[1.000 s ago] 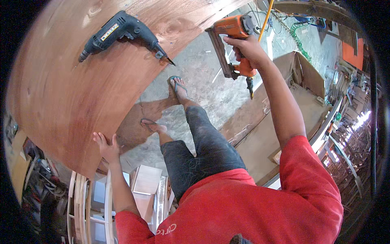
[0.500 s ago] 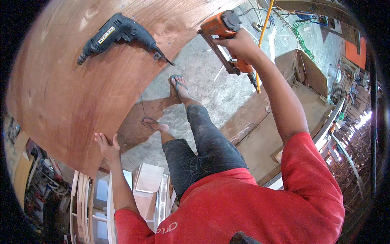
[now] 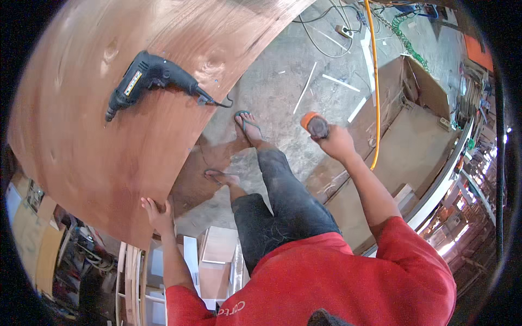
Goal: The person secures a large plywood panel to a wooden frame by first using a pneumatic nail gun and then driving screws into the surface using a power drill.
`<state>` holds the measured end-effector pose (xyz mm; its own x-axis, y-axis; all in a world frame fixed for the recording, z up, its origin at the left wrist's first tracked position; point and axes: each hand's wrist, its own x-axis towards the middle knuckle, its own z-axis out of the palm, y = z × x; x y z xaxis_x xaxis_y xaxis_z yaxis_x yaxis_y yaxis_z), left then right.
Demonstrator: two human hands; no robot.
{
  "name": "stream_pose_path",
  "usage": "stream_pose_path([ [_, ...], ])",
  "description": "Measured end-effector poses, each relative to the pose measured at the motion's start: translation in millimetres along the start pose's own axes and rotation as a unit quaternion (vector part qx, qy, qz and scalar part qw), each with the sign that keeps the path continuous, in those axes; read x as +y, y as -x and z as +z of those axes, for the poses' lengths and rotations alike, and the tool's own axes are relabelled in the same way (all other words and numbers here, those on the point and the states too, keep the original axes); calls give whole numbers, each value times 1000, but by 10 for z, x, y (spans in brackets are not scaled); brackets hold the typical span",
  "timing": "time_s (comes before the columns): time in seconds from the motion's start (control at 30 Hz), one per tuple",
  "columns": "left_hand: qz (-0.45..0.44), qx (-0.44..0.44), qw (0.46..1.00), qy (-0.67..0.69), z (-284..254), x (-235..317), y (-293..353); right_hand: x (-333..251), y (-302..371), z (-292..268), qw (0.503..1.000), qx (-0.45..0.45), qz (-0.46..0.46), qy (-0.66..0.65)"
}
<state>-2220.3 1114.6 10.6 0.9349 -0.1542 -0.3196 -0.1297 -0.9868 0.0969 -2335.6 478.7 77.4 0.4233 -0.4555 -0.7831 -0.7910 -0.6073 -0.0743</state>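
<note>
A large reddish-brown plywood sheet (image 3: 103,179) fills the left side, its edge curving in the fisheye view. My left hand (image 3: 159,218) rests on its near corner, fingers and thumb apart on the edge. Farther up the sheet lies a black power drill (image 3: 149,81), bit pointing toward the near left and cord trailing over the edge. My right hand (image 3: 338,143) is closed round the handle of an orange and black pneumatic nail gun (image 3: 315,124), held out over the floor to the right of my feet. The gun's lower part is hidden from above.
A yellow air hose (image 3: 375,81) runs down the right side, near an open wooden box (image 3: 418,146). Thin white strips (image 3: 341,82) and a grey cable (image 3: 307,35) lie on the concrete floor. Cut boards (image 3: 220,244) and a slatted wooden frame (image 3: 130,277) stand at the near left.
My right hand has lowered the nail gun toward me and turned it end-on to the view. The left hand keeps its place on the sheet's edge while the whole view has shifted.
</note>
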Motion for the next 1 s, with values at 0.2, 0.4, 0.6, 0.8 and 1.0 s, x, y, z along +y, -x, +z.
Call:
stream_pose_path([
  [0.2, 11, -6, 999, -34, 94, 6, -71, 19, -133, 95, 999, -12, 15, -29],
  [0.4, 4, -23, 998, -56, 61, -6, -48, -226, -348, -117, 981, 61, -43, -182],
  [0.6, -1, -6, 1000, -18, 85, -32, -33, -758, 2, -87, 964, 9, -67, -259],
  [0.8, 2, 65, 998, 9, 183, -166, 26, -1376, 631, 420, 965, -79, -105, -227],
  [1.0, 54, 156, 985, 58, 388, -415, 182, -2046, 901, 1033, 943, -89, -258, -187],
])
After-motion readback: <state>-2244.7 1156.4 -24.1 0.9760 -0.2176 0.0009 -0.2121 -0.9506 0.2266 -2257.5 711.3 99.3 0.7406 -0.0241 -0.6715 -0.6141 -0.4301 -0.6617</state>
